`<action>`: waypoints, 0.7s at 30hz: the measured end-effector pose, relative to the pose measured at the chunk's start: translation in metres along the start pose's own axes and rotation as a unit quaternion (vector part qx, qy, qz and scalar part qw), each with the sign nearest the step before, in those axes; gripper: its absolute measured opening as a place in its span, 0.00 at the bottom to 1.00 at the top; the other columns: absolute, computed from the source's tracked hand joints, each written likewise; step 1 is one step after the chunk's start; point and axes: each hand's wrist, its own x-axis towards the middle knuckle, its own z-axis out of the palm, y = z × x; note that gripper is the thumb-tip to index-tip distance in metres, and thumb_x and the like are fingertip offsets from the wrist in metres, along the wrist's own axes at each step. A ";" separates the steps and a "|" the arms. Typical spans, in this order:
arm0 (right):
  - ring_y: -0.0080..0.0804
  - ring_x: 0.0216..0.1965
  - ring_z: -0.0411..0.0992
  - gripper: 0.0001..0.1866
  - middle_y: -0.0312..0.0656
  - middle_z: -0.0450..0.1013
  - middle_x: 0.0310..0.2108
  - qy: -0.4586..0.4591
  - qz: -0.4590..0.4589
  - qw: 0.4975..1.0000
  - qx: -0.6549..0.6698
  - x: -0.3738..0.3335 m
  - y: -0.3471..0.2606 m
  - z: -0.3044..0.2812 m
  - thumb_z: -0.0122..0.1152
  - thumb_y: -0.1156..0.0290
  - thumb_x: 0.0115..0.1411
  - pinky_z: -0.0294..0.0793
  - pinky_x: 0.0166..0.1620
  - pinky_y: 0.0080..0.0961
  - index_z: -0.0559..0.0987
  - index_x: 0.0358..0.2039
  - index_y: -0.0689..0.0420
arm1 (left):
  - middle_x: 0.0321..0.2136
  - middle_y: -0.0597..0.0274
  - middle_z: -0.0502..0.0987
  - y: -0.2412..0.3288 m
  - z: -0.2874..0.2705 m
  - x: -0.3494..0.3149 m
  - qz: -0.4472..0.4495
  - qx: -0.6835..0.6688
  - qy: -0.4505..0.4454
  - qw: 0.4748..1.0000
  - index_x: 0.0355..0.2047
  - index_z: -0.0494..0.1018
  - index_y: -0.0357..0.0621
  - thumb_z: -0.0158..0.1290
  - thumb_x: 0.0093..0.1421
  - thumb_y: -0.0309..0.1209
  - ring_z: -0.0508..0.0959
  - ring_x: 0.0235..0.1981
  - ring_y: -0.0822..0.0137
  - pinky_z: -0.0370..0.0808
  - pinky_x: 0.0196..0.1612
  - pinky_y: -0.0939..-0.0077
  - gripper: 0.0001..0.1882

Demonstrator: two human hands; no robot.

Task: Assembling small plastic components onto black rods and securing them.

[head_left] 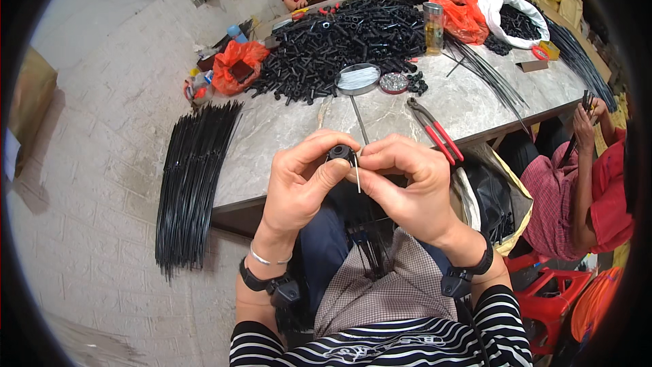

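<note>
Above my lap, my left hand (305, 173) is closed on a small round black plastic hub (341, 154), thumb in front and fingers behind. Thin black rods (370, 248) hang below the hands over my apron, and how they join the hub is hidden. My right hand (404, 177) touches the hub's right side, its thumb and forefinger pinching a thin white strand (358, 180) that points downward. On the table just beyond lie a dish of white strands (357, 79), a small round tin of shiny metal bits (393, 82) and red-handled pliers (436, 132).
A big heap of black plastic parts (339, 34) covers the table's far side. Bundled black rods (197, 183) overhang its left edge. Orange bags (238, 64), a jar of yellowish liquid (433, 30) and a white sack (485, 3) stand around. A co-worker (604, 183) sits close on the right.
</note>
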 end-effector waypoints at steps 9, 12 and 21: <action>0.30 0.28 0.77 0.06 0.45 0.76 0.28 0.001 -0.033 0.999 -0.016 -0.001 0.002 0.007 0.67 0.84 0.49 0.75 0.30 0.21 0.77 0.27 0.65 | 0.40 0.60 0.77 -0.005 0.004 -0.008 -0.031 -0.038 0.071 0.996 0.45 0.75 0.32 0.56 0.61 0.25 0.75 0.40 0.76 0.74 0.41 0.83 0.13; 0.33 0.28 0.77 0.07 0.44 0.76 0.28 0.010 -0.074 0.994 -0.076 -0.001 0.000 0.009 0.67 0.84 0.47 0.75 0.30 0.23 0.77 0.27 0.64 | 0.42 0.60 0.76 -0.004 0.006 -0.011 -0.039 -0.038 0.092 0.994 0.46 0.75 0.32 0.54 0.62 0.24 0.75 0.40 0.76 0.74 0.41 0.83 0.13; 0.39 0.28 0.74 0.08 0.43 0.75 0.27 0.044 -0.139 0.975 -0.166 -0.002 -0.002 0.012 0.67 0.83 0.44 0.73 0.30 0.28 0.77 0.26 0.62 | 0.42 0.60 0.77 0.004 0.009 -0.012 -0.048 0.033 0.080 0.995 0.49 0.74 0.32 0.51 0.64 0.25 0.75 0.39 0.76 0.72 0.43 0.84 0.14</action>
